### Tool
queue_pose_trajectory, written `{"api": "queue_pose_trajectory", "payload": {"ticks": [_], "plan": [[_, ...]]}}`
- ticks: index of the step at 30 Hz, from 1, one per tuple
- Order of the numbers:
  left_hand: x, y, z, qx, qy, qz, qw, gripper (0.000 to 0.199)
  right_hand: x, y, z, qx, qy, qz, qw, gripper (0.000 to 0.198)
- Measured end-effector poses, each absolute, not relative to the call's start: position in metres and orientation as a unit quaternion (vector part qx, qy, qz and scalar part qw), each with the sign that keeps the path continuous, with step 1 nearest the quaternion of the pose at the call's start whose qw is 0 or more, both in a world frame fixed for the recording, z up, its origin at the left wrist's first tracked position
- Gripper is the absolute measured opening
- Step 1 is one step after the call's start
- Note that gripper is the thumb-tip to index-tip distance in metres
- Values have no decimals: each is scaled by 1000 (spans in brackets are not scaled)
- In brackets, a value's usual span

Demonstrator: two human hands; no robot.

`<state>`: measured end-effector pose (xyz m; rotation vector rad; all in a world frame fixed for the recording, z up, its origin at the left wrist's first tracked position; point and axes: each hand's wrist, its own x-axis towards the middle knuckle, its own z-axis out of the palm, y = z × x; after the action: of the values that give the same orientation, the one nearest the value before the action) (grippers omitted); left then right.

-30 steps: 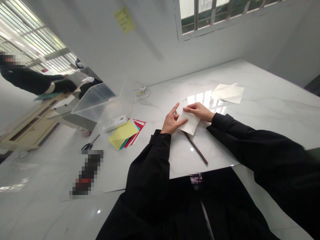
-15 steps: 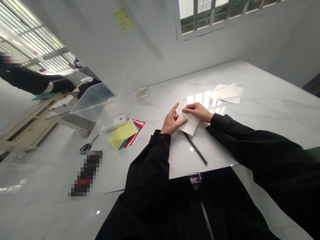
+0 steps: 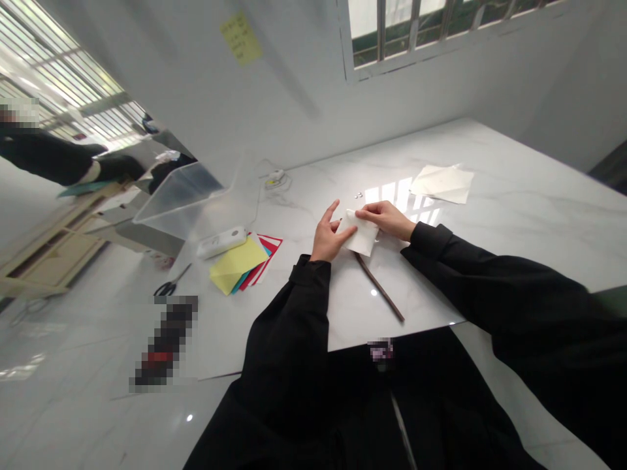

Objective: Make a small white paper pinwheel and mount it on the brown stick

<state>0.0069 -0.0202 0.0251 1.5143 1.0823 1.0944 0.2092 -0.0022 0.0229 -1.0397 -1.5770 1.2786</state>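
Observation:
A small cream-white sheet of paper (image 3: 361, 238) is held up between both hands above the table. My left hand (image 3: 329, 239) grips its left edge, thumb over the front and index finger stretched upward. My right hand (image 3: 386, 219) pinches the upper right part of the paper between thumb and fingers. Below the paper a dark brown stick (image 3: 382, 291) lies slantwise on the table, its upper end hidden behind the sheet. A few tiny shiny bits (image 3: 359, 195) lie just beyond my hands.
Cream paper sheets (image 3: 443, 183) lie at the back right. On the left are coloured papers (image 3: 240, 261), a white power strip (image 3: 222, 242), scissors (image 3: 171, 282) and a clear plastic bin (image 3: 181, 202). Another person (image 3: 46, 153) sits at the far left.
My left hand has shifted slightly left and turned with the paper, whose lower edge has swung up and left. My right hand keeps its pinch, nearly in place.

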Motion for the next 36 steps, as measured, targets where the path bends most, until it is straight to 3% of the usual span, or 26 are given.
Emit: {"api": "queue_pose_trajectory", "payload": {"ticks": [15, 36], "plan": [[2, -9, 16, 556, 459, 528, 449, 89, 210, 7, 11, -436, -584, 521, 444, 50], [0, -2, 10, 555, 472, 547, 413, 79, 210, 6, 14, -448, -520, 545, 482, 52]]}}
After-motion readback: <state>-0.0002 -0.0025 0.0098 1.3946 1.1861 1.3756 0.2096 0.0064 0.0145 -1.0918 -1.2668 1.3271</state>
